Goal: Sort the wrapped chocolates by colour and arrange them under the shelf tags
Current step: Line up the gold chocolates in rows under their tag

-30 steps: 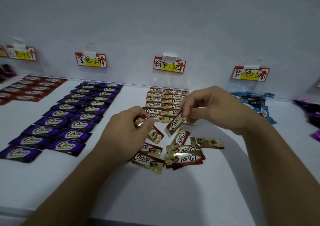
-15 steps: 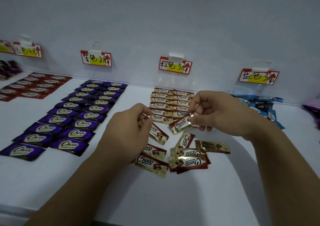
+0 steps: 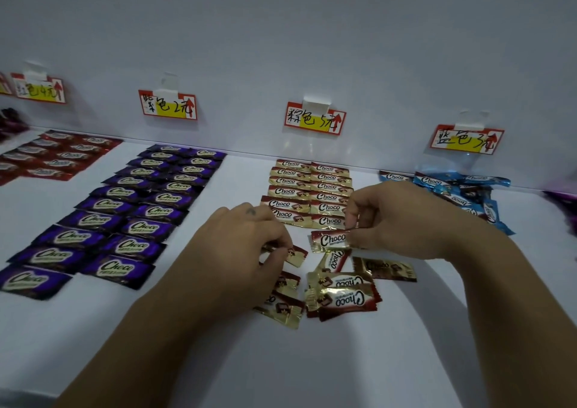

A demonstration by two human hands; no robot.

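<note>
Brown-and-gold Choco chocolates lie in two neat columns (image 3: 309, 189) under the brown tag (image 3: 314, 119). My right hand (image 3: 402, 217) pinches one brown chocolate (image 3: 329, 239) level at the near end of the right column. My left hand (image 3: 240, 251) pinches another brown chocolate (image 3: 292, 254) by its end, over a loose pile of brown ones (image 3: 340, 295). Purple chocolates (image 3: 131, 214) form two columns under the purple tag (image 3: 168, 105). Red ones (image 3: 53, 154) lie under the red tag (image 3: 39, 89). Blue ones (image 3: 462, 192) lie heaped under the blue tag (image 3: 466, 139).
The white shelf (image 3: 218, 361) runs to a near edge at the lower left. A white back wall (image 3: 281, 33) carries the tags. More purple wrappers lie at the far right edge (image 3: 565, 208) and far left edge (image 3: 11, 123).
My right hand has turned its brown chocolate level and lowered it to the near end of the right column. My left hand has dropped toward the loose pile with its chocolate.
</note>
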